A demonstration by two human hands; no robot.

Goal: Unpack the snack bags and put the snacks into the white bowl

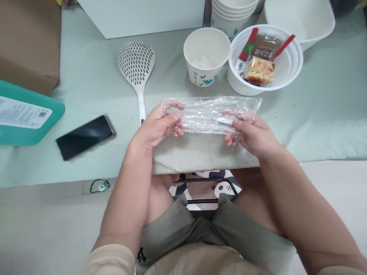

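A crinkled clear plastic film or bag (203,114) is stretched between both hands, just above the table's front part. My left hand (163,124) grips its left end, thumb on top and fingers behind the plastic. At the right end, my right hand (248,131) pinches it between thumb and fingers. Behind the plastic stands a paper cup (205,57) with blue leaf prints and something whitish inside. Right of the cup, a white plastic bowl (265,57) holds sealed packets (265,47). A white slotted skimmer (137,63) lies by my left hand, its handle towards me.
A black phone (86,137) and a green container (28,114) lie to the left, near a brown box (28,46). At the back are a white box (149,15), stacked paper cups (229,23) and a large white container (301,19). The table edge (206,170) runs before my lap.
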